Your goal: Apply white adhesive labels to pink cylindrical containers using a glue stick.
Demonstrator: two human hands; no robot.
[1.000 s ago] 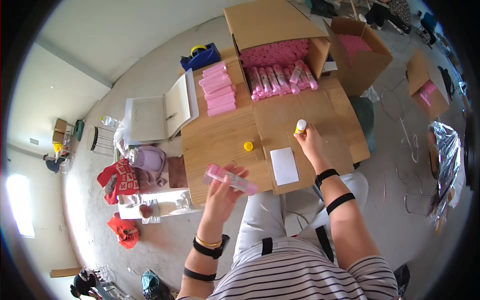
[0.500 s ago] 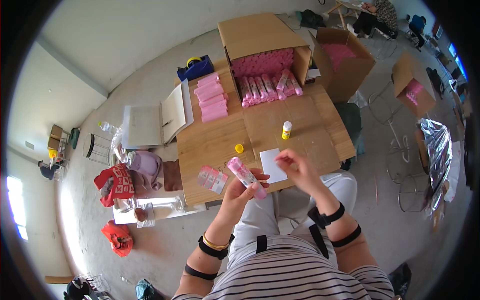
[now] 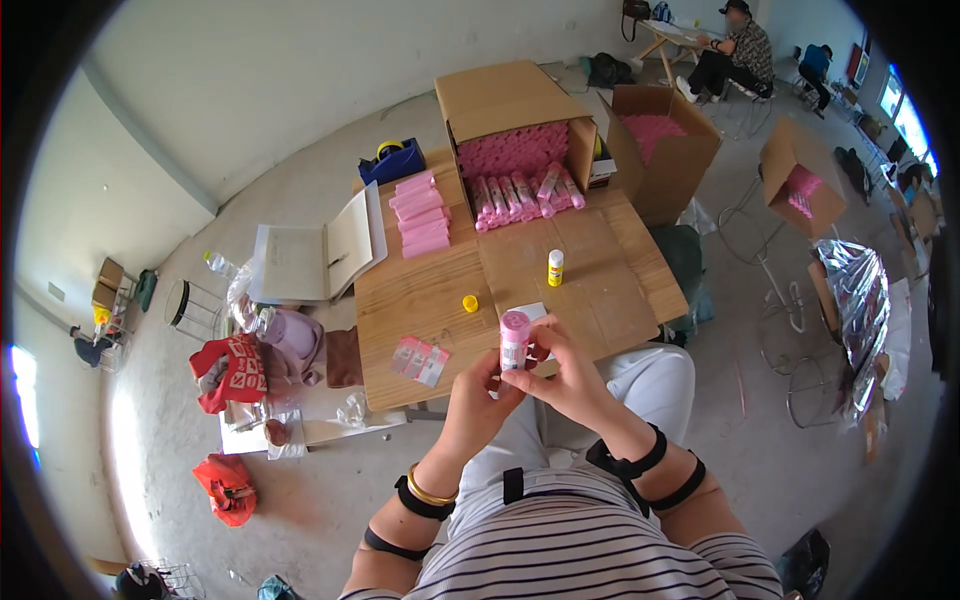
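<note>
Both hands hold one pink, patterned cylindrical tube [image 3: 514,338] upright near the table's front edge. My left hand [image 3: 479,394] is closed around its lower left side. From the right, the fingers of my right hand [image 3: 570,383] press against the tube, with the thumb on its front near a pale label. Just behind it, a white paper [image 3: 536,310] is partly covered by the tube and fingers. An uncapped glue stick [image 3: 555,268] stands farther back, and a yellow cap [image 3: 470,303] sits to the left. Printed label strips [image 3: 420,361] lie left of my hands.
At the back of the wooden table [image 3: 400,300], an open carton [image 3: 515,95] holds many pink tubes. Pink sheets [image 3: 421,215], a blue tape dispenser [image 3: 391,160] and an open notebook [image 3: 300,262] lie leftward. Another carton [image 3: 665,180] stands beyond the table's right. A person [image 3: 740,60] sits far off.
My right hand has moved left from over the white paper onto the tube. The tube has turned from slanting to upright. The view has shifted slightly.
</note>
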